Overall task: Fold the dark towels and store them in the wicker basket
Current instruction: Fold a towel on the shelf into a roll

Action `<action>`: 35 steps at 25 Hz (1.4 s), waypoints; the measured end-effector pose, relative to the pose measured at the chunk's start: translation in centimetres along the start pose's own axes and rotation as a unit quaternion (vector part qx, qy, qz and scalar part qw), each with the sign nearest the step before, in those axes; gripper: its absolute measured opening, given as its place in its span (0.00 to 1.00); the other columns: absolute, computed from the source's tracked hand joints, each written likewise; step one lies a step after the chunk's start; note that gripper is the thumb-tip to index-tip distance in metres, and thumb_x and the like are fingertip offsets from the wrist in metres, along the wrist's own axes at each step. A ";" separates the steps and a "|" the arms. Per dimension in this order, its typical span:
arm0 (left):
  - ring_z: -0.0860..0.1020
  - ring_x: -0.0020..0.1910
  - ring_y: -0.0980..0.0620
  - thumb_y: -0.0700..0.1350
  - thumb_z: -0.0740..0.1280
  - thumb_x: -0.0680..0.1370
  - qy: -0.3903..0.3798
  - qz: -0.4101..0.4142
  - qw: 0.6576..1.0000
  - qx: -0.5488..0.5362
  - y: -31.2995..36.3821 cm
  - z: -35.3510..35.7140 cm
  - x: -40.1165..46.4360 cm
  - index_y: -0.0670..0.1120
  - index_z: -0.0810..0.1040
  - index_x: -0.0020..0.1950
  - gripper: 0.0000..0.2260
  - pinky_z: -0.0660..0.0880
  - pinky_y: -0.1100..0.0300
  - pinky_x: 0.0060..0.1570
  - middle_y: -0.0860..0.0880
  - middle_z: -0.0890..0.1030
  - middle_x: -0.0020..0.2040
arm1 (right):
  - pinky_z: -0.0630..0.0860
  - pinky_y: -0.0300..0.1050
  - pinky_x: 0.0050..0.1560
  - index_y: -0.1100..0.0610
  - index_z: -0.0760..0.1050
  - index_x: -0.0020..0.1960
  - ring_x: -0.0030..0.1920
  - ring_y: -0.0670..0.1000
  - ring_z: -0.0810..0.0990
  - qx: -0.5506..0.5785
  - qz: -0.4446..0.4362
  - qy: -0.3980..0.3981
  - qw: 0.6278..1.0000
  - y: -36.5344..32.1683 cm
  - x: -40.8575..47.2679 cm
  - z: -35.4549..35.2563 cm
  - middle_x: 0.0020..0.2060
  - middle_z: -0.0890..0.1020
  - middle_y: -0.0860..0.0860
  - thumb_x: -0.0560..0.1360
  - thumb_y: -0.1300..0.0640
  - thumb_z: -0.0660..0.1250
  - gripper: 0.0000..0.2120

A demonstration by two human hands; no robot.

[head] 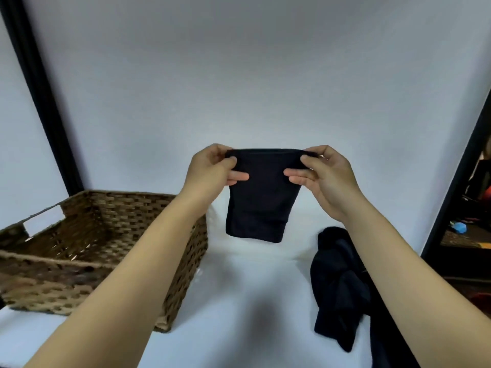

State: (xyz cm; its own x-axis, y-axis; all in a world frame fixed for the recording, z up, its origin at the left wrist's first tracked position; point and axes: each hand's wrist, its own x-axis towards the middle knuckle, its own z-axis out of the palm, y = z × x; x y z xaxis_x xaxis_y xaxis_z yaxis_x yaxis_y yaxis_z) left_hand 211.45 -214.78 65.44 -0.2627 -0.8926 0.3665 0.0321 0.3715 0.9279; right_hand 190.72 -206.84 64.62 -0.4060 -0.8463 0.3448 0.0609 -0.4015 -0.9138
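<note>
Towel point(259, 197) is up in the air in front of me right now, already folded down to a small rectangle, hanging from its top edge above the white table point(239, 301). My left hand point(212, 168) has one top corner pinched between thumb and fingers, and my right hand point(326, 176) is doing the same on the other corner, so both are clamped on the cloth. I'd say I'm mid-fold here, probably one more fold or just a tidy-up before it's done. The basket point(186, 251) sits to my left, nothing visible in it so far. Next move is either bringing the corners together or swinging the towel left and lowering it in flat without it flopping open. The pile of unfolded towels point(340, 288) sits to my right, so plenty left.
</note>
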 end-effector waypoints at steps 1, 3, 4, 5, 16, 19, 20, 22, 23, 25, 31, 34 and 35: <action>0.87 0.43 0.47 0.36 0.63 0.83 -0.013 -0.009 1.000 0.026 -2.1 -0.1 -1.4 0.44 0.77 0.53 0.05 0.82 0.51 0.51 0.44 0.83 0.54 | 0.82 0.53 0.54 0.60 0.74 0.52 0.49 0.63 0.86 -0.018 0.020 0.001 1.000 1.6 -1.2 -0.6 0.46 0.79 0.54 0.82 0.66 0.63 0.03; 0.87 0.43 0.48 0.35 0.63 0.82 -0.046 -0.033 0.995 0.080 -7.3 -0.7 -5.4 0.45 0.78 0.52 0.07 0.82 0.49 0.52 0.44 0.84 0.52 | 0.83 0.51 0.53 0.61 0.74 0.51 0.48 0.62 0.87 -0.071 0.062 0.000 0.996 5.9 -4.9 -2.0 0.46 0.80 0.56 0.81 0.68 0.63 0.04; 0.86 0.43 0.45 0.35 0.63 0.82 -0.065 -0.049 0.992 0.099 -9.9 -1.1 -7.8 0.47 0.78 0.51 0.08 0.80 0.44 0.52 0.45 0.85 0.49 | 0.84 0.49 0.51 0.61 0.74 0.51 0.47 0.61 0.87 -0.104 0.077 -0.012 0.992 8.2 -7.3 -2.9 0.48 0.81 0.58 0.80 0.69 0.64 0.05; 0.86 0.42 0.41 0.35 0.63 0.81 -0.086 -0.072 0.987 0.117 -12.3 -1.8 -10.6 0.50 0.79 0.50 0.10 0.79 0.40 0.51 0.47 0.86 0.45 | 0.84 0.47 0.49 0.61 0.75 0.50 0.46 0.60 0.87 -0.140 0.090 -0.036 0.985 10.3 -10.1 -3.6 0.49 0.81 0.61 0.80 0.70 0.64 0.05; 0.70 0.68 0.58 0.45 0.69 0.78 -0.163 0.126 0.912 0.354 -22.3 -5.4 -29.5 0.52 0.78 0.62 0.12 0.70 0.55 0.66 0.58 0.75 0.66 | 0.68 0.35 0.61 0.35 0.72 0.54 0.64 0.39 0.67 -0.488 0.030 -0.184 0.853 17.4 -29.9 -7.5 0.66 0.73 0.33 0.78 0.55 0.68 0.14; 0.66 0.75 0.53 0.55 0.70 0.77 -0.159 0.172 0.873 0.428 -20.8 -3.6 -29.4 0.50 0.75 0.69 0.22 0.67 0.53 0.72 0.54 0.72 0.71 | 0.71 0.49 0.64 0.46 0.76 0.60 0.66 0.44 0.70 -0.543 -0.071 -0.164 0.821 16.8 -29.2 -6.7 0.66 0.76 0.39 0.79 0.49 0.62 0.11; 0.63 0.77 0.52 0.58 0.69 0.76 -0.164 0.183 0.866 0.435 -20.3 -2.4 -29.0 0.49 0.71 0.73 0.27 0.63 0.53 0.75 0.53 0.70 0.75 | 0.71 0.51 0.66 0.49 0.76 0.64 0.69 0.46 0.70 -0.556 -0.105 -0.169 0.807 16.9 -28.5 -5.8 0.68 0.76 0.42 0.80 0.48 0.60 0.15; 0.55 0.81 0.52 0.61 0.68 0.75 -0.192 0.165 0.865 0.434 -19.8 0.3 -27.9 0.46 0.61 0.80 0.38 0.54 0.54 0.79 0.51 0.61 0.81 | 0.64 0.49 0.74 0.52 0.68 0.75 0.77 0.48 0.63 -0.570 -0.094 -0.209 0.789 17.2 -26.8 -3.3 0.76 0.69 0.45 0.81 0.48 0.57 0.23; 0.50 0.82 0.52 0.62 0.68 0.75 -0.209 0.130 0.865 0.436 -19.9 1.4 -27.3 0.45 0.54 0.82 0.43 0.49 0.55 0.79 0.51 0.55 0.82 | 0.60 0.48 0.76 0.52 0.61 0.79 0.79 0.49 0.58 -0.579 -0.062 -0.236 0.778 17.7 -26.1 -2.2 0.78 0.64 0.46 0.82 0.47 0.57 0.27; 0.49 0.82 0.51 0.63 0.69 0.75 -0.237 0.100 0.833 0.491 -21.1 2.1 -26.4 0.44 0.50 0.83 0.47 0.46 0.53 0.80 0.49 0.52 0.83 | 0.59 0.52 0.78 0.56 0.56 0.81 0.81 0.51 0.55 -0.625 -0.056 -0.273 0.729 19.4 -25.4 -1.6 0.80 0.60 0.50 0.81 0.42 0.55 0.32; 0.67 0.76 0.51 0.39 0.73 0.76 -0.194 0.257 0.832 0.452 -25.6 -3.9 -26.6 0.45 0.73 0.75 0.27 0.65 0.56 0.74 0.51 0.71 0.76 | 0.76 0.52 0.67 0.57 0.72 0.73 0.73 0.54 0.72 -0.660 -0.146 -0.233 0.699 20.9 -26.3 -8.0 0.73 0.74 0.52 0.73 0.46 0.75 0.33; 0.72 0.73 0.52 0.36 0.70 0.77 -0.134 0.228 0.882 0.390 -25.9 -4.6 -27.6 0.44 0.79 0.68 0.19 0.70 0.56 0.71 0.50 0.76 0.71 | 0.83 0.52 0.54 0.58 0.81 0.63 0.61 0.56 0.82 -0.635 -0.174 -0.178 0.731 21.1 -27.0 -9.5 0.62 0.82 0.53 0.69 0.54 0.79 0.23; 0.73 0.72 0.52 0.37 0.70 0.78 -0.121 0.213 0.895 0.372 -25.6 -4.3 -27.8 0.45 0.81 0.66 0.16 0.70 0.57 0.70 0.51 0.78 0.70 | 0.83 0.53 0.51 0.58 0.81 0.61 0.57 0.56 0.83 -0.630 -0.179 -0.171 0.736 21.2 -27.1 -9.4 0.59 0.82 0.54 0.70 0.55 0.78 0.21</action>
State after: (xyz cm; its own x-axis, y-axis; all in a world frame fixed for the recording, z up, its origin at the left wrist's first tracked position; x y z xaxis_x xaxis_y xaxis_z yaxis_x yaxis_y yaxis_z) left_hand 222.11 -200.62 31.82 -0.5833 -0.5821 0.5665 -0.4492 0.8123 0.3721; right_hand 194.41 -189.09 33.90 0.0765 -0.8901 0.4493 -0.9759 -0.1593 -0.1494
